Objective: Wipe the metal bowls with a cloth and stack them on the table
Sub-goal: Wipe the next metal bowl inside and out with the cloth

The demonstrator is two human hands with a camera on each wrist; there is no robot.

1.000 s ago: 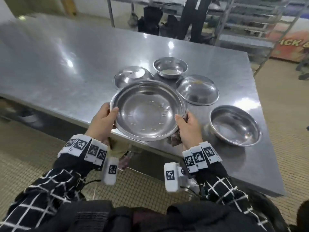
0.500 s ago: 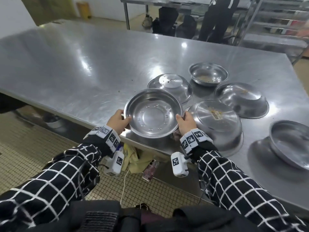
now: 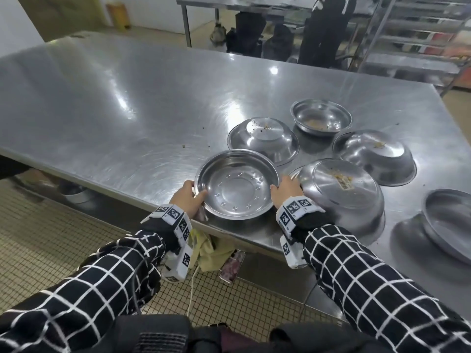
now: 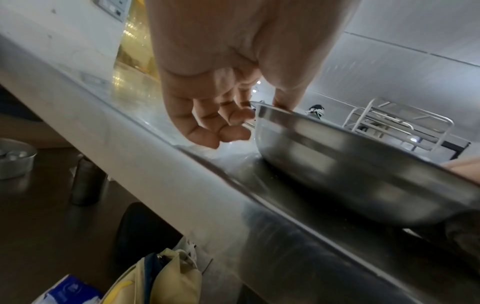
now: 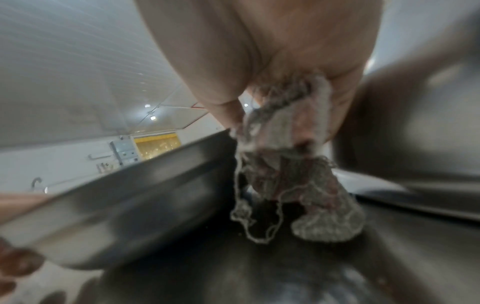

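Upright bowl (image 3: 237,184) held between both our hands at the table's (image 3: 127,103) near edge.

Left hand (image 3: 187,201) pinches the rim, thumb inside; right hand (image 3: 285,191) grips the opposite rim, the cloth (image 5: 298,164) bunched in its fingers. Nearest inverted bowl (image 3: 341,189) lies just right of them, equally reachable.

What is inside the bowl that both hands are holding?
The bowl looks empty: only small cross-shaped marks show on its bottom. The cloth hangs outside it, from the right hand. Under the bowl is hidden.

I see black sleeves (image 3: 107,271) checked with thin white lines, white wristbands (image 3: 175,217) printed with black square markers, and a white tagged camera box (image 3: 182,261) under each wrist.
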